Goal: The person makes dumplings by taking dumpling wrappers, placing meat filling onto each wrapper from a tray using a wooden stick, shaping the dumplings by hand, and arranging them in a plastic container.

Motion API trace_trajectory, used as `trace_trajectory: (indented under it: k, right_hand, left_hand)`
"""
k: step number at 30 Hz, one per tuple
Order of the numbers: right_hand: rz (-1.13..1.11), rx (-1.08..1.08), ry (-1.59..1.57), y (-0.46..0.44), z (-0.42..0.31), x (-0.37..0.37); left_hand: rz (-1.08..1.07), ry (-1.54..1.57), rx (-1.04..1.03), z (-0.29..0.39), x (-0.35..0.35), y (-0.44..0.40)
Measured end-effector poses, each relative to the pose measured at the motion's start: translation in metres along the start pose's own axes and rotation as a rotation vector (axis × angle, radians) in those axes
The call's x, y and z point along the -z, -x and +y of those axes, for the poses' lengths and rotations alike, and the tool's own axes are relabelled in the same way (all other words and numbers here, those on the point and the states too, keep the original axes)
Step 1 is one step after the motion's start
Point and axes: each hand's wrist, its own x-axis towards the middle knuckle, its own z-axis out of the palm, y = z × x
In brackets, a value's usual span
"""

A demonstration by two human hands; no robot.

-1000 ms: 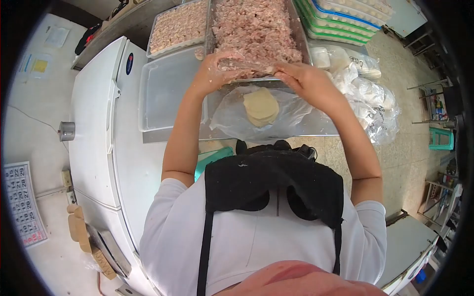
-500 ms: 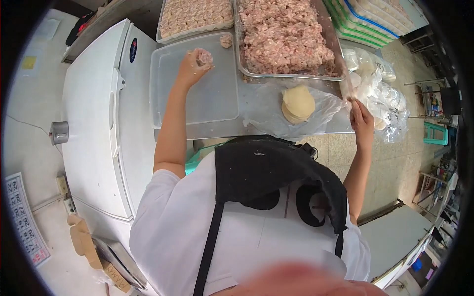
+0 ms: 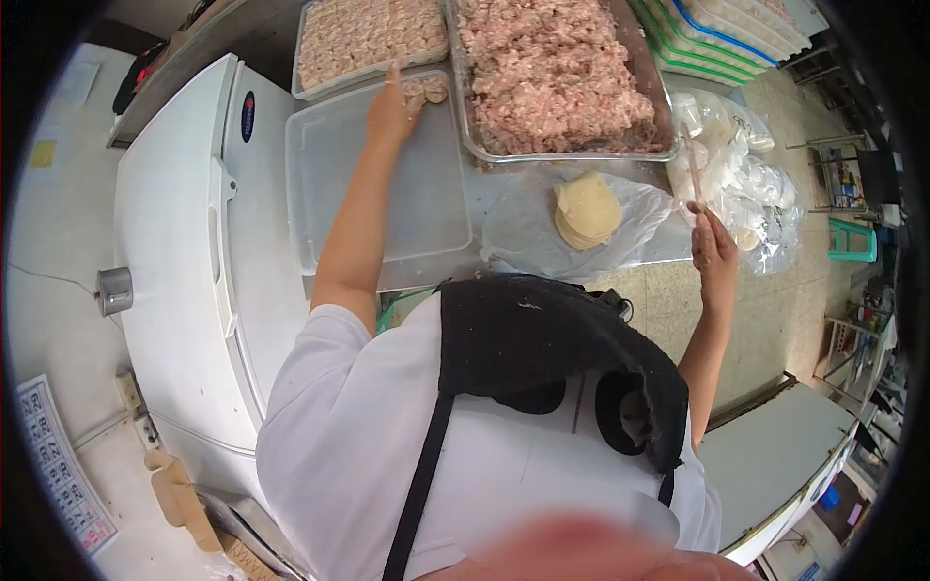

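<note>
Dumplings (image 3: 436,90) sit in the far right corner of a clear tray (image 3: 378,208), our left hand (image 3: 389,114) at them; we cannot tell whether its fingers grasp one. Pressing hard could squash them. Our right hand (image 3: 715,250) grips a thin spatula (image 3: 693,167). Past the far edge, a packed tray (image 3: 334,87) holds similar pieces; rightward, a metal pan (image 3: 581,156) holds minced meat (image 3: 557,77).

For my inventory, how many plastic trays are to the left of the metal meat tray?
2: the filled tray at the back, and the mostly bare tray in front, partly under the left hand. Any trays beneath them would be hidden.
</note>
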Motion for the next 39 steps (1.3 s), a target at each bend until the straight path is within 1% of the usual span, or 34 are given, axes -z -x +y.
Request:
trace_trajectory:
  k: [2,5,7,8,9,11,13,14,15,17,18,20,22,23,25,26,29,32,34,35,37,38,39]
  right_hand:
    - [-0.013,0.126,0.192,-0.021,0.012,0.002]
    - [-0.141,0.269,0.442,-0.058,0.002,0.025]
    - [-0.101,0.402,0.978,-0.083,-0.026,0.040]
    - [-0.110,0.456,1.138,-0.098,-0.041,0.048]
    - [-0.123,0.512,1.299,-0.113,-0.053,0.055]
    - [-0.078,0.765,1.378,-0.146,-0.061,0.063]
    - [-0.086,0.909,1.425,-0.173,-0.075,0.054]
    - [-0.038,1.013,1.420,-0.189,-0.073,0.043]
    - [0.011,1.116,1.412,-0.203,-0.066,0.030]
    - [-0.028,1.211,1.507,-0.214,-0.045,0.006]
    - [-0.069,1.225,1.454,-0.214,-0.024,-0.006]
    - [-0.173,1.210,1.407,-0.201,-0.018,-0.012]
    - [-0.314,1.154,1.418,-0.167,-0.032,-0.002]
    - [-0.364,1.160,1.388,-0.163,-0.029,0.001]
    - [-0.458,1.170,1.327,-0.158,-0.023,0.007]
    - [-0.455,1.169,1.308,-0.156,-0.023,0.009]
    - [-0.426,1.156,1.247,-0.150,-0.021,0.009]
    - [-0.384,1.131,1.193,-0.145,-0.017,0.009]
    - [-0.388,1.129,1.146,-0.146,-0.012,0.009]
    - [-0.356,1.208,1.085,-0.152,-0.006,0.012]
    - [-0.291,1.360,0.956,-0.165,-0.002,0.019]
    - [-0.285,1.321,1.029,-0.174,-0.003,0.025]
    - [-0.279,1.280,1.101,-0.178,-0.025,0.037]
  left_hand:
    - [-0.006,0.057,-0.043,-0.003,0.000,-0.001]
    - [-0.001,0.044,-0.160,0.012,0.021,0.012]
    - [0.101,-0.026,-0.177,0.038,0.033,0.028]
    - [0.155,-0.063,-0.182,0.053,0.042,0.038]
    - [0.133,0.035,-0.137,0.078,0.053,0.049]
    - [0.097,0.229,-0.038,0.138,0.064,0.073]
    - [0.030,0.296,-0.132,0.174,0.055,0.094]
    - [-0.002,0.329,-0.179,0.190,0.049,0.101]
    - [-0.060,0.368,-0.199,0.206,0.040,0.108]
    - [-0.177,0.447,-0.236,0.230,0.015,0.121]
    - [-0.186,0.372,-0.265,0.238,0.004,0.128]
    - [-0.203,0.218,-0.322,0.247,-0.016,0.138]
    - [-0.101,0.163,-0.283,0.253,-0.032,0.149]
    - [-0.055,0.134,-0.264,0.255,-0.036,0.155]
    - [-0.157,0.177,-0.175,0.249,-0.038,0.155]
    - [-0.203,0.199,-0.131,0.247,-0.039,0.154]
    - [-0.169,0.131,-0.154,0.258,-0.033,0.160]
    - [-0.024,-0.012,-0.282,0.279,-0.034,0.171]
    - [-0.034,0.024,-0.222,0.279,-0.036,0.171]
    - [-0.038,0.045,-0.193,0.278,-0.037,0.170]
    - [-0.122,0.020,-0.116,0.272,-0.036,0.168]
    - [-0.166,0.003,-0.079,0.267,-0.034,0.166]
    - [-0.170,0.093,-0.042,0.261,-0.032,0.165]
